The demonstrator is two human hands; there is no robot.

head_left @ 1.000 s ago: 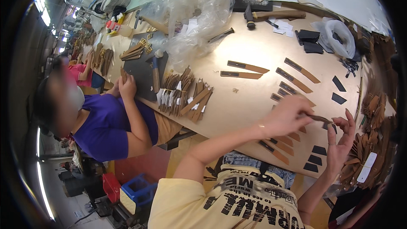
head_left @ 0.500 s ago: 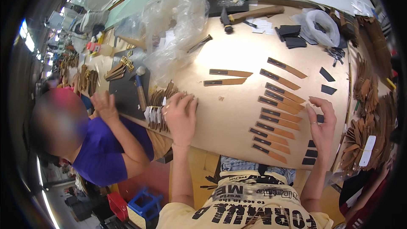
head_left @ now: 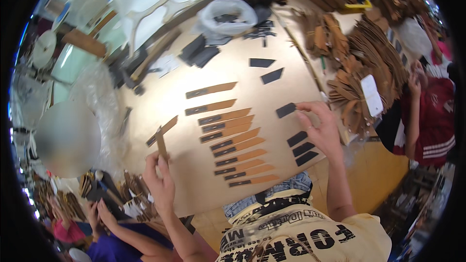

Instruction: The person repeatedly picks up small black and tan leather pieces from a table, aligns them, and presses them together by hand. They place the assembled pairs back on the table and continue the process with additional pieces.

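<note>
My left hand (head_left: 160, 182) is closed in a pinch on a narrow brown leather strip (head_left: 161, 146), held upright above the table. Behind it lies a tan leather strip (head_left: 170, 124) with a dark end, partly covered by the held one. With thumb and forefinger, my right hand (head_left: 321, 128) grips the edge of a small black patch (head_left: 285, 110). Below that patch are three more black patches (head_left: 297, 139) in a short column. Between my hands, several tan leather strips (head_left: 238, 143) with dark left ends lie in a slanted column. Two slant-cut black pieces (head_left: 272, 75) rest farther back.
A plastic bag (head_left: 227, 15) of dark pieces stands at the back beside stacked black pieces (head_left: 200, 52) and a hammer (head_left: 155, 56). Bundles of brown leather (head_left: 361, 63) line the right side. A co-worker's hands (head_left: 99, 213) are at lower left, another person (head_left: 432, 111) at right.
The view has turned to the right. My left hand has left the bundled pieces and now holds a brown strip. My right hand has come to the black patch and grips its edge.
</note>
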